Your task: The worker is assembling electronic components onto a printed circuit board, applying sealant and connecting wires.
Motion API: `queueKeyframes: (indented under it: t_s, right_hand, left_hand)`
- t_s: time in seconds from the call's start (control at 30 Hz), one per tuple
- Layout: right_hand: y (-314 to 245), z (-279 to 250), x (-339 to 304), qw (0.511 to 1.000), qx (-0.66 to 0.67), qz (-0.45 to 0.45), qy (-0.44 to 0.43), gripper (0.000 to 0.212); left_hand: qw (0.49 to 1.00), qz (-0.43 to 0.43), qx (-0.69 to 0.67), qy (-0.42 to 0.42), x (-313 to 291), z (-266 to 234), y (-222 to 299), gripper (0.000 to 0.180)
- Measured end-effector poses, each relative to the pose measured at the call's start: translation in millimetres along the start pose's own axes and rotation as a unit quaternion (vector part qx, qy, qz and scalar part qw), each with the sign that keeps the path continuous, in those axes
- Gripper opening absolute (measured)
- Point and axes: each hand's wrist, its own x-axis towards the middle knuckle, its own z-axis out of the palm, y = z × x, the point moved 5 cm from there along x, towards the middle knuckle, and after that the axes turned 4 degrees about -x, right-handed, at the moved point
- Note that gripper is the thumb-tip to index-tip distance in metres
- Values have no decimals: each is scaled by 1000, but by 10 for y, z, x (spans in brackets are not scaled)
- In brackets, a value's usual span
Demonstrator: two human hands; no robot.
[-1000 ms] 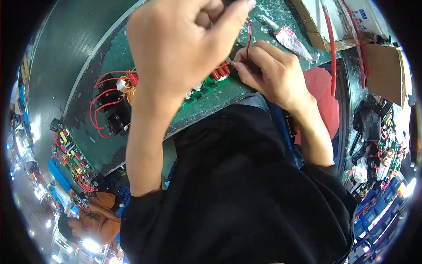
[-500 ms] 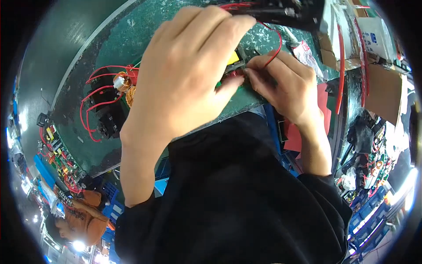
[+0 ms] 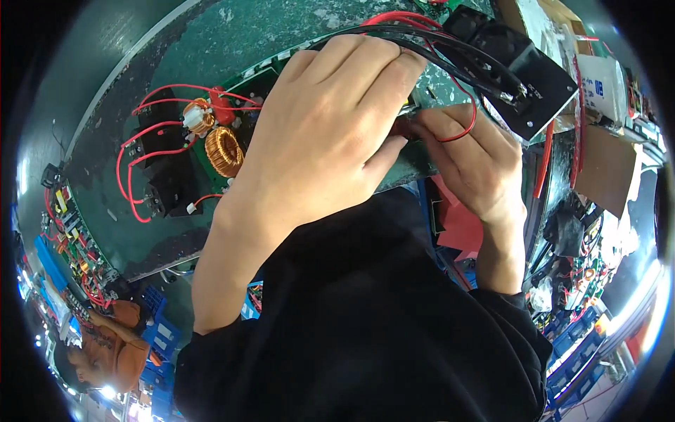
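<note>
My left hand lies across a green circuit board, its fingers curled over the far side and its thumb on the near side. Most of the board is hidden under that hand. To its left a copper-wound ring coil and a red block-shaped component show. At the board's right end, my right hand is closed in a pinch close to the left thumb. A thin red wire loops down into its fingers; the wire's end is hidden.
Beyond the right hand, a black panel with a fan rests tilted, thick black cables running to it. Black sockets with red wires lie left on the green table. Cardboard boxes stand right. A person in orange sits lower left.
Both hands have shifted slightly right. The black panel has swung down and right into fuller view, its cables now crossing above the left hand. More of the board's coils show.
</note>
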Motion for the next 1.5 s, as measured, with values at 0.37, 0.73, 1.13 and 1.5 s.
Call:
queueKeyframes:
  t_s: [0.37, 0.73, 1.13, 1.5]
  right_hand:
    - [21, 99, -3, 997, 55, 49, 14, 18]
    - [35, 103, -111, 995, 92, 34, 3, 24]
    - [414, -275, -476, 933, -196, 258, 158, 33]
    - [470, -325, -690, 860, 121, 464, 177, 32]
  left_hand:
    - [1000, -4, 12, 19, -29, 37, -29, 65]
    - [1000, 1, 12, 17, -21, 51, -27, 65]
    - [980, 47, 121, 152, 199, 48, 367, 73]
    - [994, -15, 37, 101, 815, -171, 528, 49]
